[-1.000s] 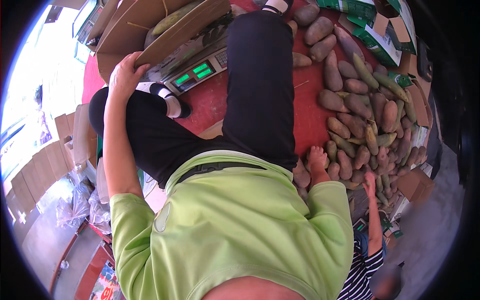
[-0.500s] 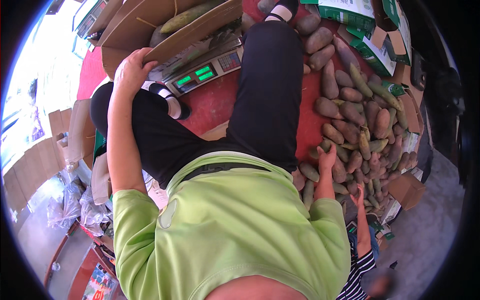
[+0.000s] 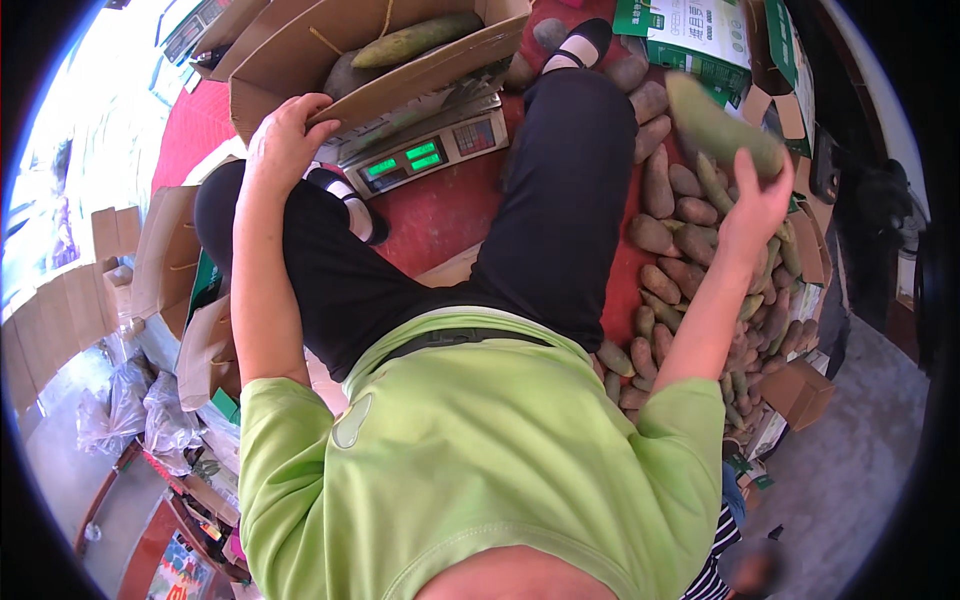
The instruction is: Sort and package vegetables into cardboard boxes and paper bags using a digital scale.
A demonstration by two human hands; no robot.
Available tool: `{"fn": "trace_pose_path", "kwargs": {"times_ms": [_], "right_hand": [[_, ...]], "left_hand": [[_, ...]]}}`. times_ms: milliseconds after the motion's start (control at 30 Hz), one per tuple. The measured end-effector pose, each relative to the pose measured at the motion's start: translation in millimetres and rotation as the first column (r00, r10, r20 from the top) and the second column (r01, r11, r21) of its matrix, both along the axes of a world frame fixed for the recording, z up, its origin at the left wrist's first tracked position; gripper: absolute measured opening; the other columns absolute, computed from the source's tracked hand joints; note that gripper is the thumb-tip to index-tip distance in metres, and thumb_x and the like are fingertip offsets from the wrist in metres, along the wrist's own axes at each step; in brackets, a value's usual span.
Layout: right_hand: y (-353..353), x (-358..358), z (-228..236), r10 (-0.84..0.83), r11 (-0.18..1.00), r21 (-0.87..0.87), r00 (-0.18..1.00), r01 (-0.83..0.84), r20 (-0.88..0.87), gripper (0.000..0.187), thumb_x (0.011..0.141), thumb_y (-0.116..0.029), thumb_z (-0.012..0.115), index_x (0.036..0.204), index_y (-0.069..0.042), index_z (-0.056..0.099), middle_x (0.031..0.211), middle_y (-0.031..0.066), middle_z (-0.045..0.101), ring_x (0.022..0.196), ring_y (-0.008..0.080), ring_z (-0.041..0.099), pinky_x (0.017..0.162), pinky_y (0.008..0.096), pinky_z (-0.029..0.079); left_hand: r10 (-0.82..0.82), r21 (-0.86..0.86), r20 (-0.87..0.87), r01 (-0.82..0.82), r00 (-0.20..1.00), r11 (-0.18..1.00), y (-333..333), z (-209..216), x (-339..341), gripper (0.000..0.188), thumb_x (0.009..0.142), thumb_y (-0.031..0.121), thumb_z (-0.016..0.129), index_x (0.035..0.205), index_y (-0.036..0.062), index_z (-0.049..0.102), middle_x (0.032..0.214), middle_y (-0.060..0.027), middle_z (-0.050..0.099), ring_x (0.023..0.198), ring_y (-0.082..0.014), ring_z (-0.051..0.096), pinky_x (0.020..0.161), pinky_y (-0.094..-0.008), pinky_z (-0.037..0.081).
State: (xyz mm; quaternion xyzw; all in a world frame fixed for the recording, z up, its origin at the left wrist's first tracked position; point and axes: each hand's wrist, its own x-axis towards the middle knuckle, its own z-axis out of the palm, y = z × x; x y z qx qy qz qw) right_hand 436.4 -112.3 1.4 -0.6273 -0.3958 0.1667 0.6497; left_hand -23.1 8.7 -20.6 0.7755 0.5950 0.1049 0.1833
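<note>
My left hand (image 3: 286, 137) grips the near rim of an open cardboard box (image 3: 420, 88), thumb outside and fingers over the edge. The box rests on a digital scale (image 3: 462, 140) with lit green displays. Inside it lie a long green radish-like vegetable (image 3: 418, 40) and a darker one (image 3: 347, 76). Out to the right, my right hand (image 3: 757, 212) is closed round the lower end of another long green radish-like vegetable (image 3: 715, 125), held above the heap. That heap of reddish-brown and green vegetables (image 3: 690, 240) spreads over the red floor covering.
Green and white cartons (image 3: 700, 45) stand at the far right. A small brown box (image 3: 795, 392) sits beyond the heap. Open cardboard boxes (image 3: 165, 250) and clear plastic bags (image 3: 125, 400) are at my left. Another person in a striped top (image 3: 715, 560) is at the lower right.
My right hand has risen from the heap and moved forward, with a long green vegetable now in it. My left hand stays on the box rim. The other person's reaching arm is no longer visible.
</note>
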Motion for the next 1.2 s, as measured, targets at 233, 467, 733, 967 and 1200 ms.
{"fn": "trace_pose_path", "kwargs": {"times_ms": [233, 467, 733, 967, 1200], "right_hand": [[110.2, -102.2, 58.8, 0.412, 0.877, 0.205, 0.899, -0.435, 0.146, 0.042, 0.079, -0.001, 0.068, 0.117, -0.001, 0.051, 0.103, 0.0067, 0.058, 0.091, 0.0138, 0.057, 0.077, 0.0268, 0.048], [170.7, -188.2, 27.2, 0.691, 0.720, -0.077, 0.723, -0.689, -0.015, 0.044, 0.078, -0.012, 0.072, 0.116, -0.001, 0.053, 0.102, 0.0067, 0.061, 0.090, 0.0158, 0.059, 0.080, 0.0289, 0.049], [181.2, -141.4, -1.4, 0.574, 0.812, -0.218, 0.809, -0.542, 0.128, 0.026, 0.080, -0.009, 0.066, 0.103, 0.002, 0.061, 0.091, 0.0081, 0.065, 0.084, 0.0132, 0.060, 0.076, 0.0258, 0.048], [174.1, -103.6, -32.1, 0.455, 0.864, -0.239, 0.891, -0.442, -0.004, 0.022, 0.083, -0.009, 0.063, 0.103, 0.000, 0.061, 0.089, 0.0041, 0.062, 0.081, 0.0111, 0.057, 0.073, 0.0231, 0.046], [170.3, -92.9, -36.2, 0.460, 0.850, -0.286, 0.888, -0.442, -0.005, 0.024, 0.083, -0.010, 0.064, 0.104, 0.001, 0.060, 0.089, 0.0042, 0.062, 0.082, 0.0121, 0.057, 0.075, 0.0247, 0.047]], "left_hand": [[-0.016, -0.020, 0.004, 0.016, 1.000, 1.000, -1.6, 1.4, -2.2, 0.028, 0.079, 0.020, 0.066, 0.104, 0.0060, 0.063, 0.100, -0.0129, 0.064, 0.095, -0.0316, 0.061, 0.082, -0.0385, 0.047], [-0.024, -0.009, 0.052, 0.025, 0.998, 1.000, -1.8, 5.1, -4.6, 0.026, 0.079, 0.019, 0.066, 0.102, 0.0053, 0.064, 0.098, -0.0135, 0.063, 0.094, -0.0326, 0.061, 0.082, -0.0393, 0.047], [0.008, -0.044, 0.081, -0.005, 0.997, 0.999, -2.1, 6.5, -12.4, 0.028, 0.078, 0.018, 0.068, 0.103, 0.0055, 0.064, 0.091, -0.0117, 0.064, 0.085, -0.0283, 0.062, 0.077, -0.0375, 0.048], [0.012, -0.021, 0.145, -0.009, 0.989, 1.000, -1.9, 3.7, -14.4, 0.030, 0.077, 0.017, 0.069, 0.104, 0.0054, 0.064, 0.088, -0.0112, 0.064, 0.082, -0.0272, 0.062, 0.075, -0.0363, 0.048], [0.022, -0.030, 0.141, -0.017, 0.990, 0.999, -3.1, 4.4, -10.9, 0.030, 0.077, 0.017, 0.069, 0.103, 0.0051, 0.064, 0.088, -0.0111, 0.064, 0.081, -0.0268, 0.062, 0.074, -0.0360, 0.048]]}}
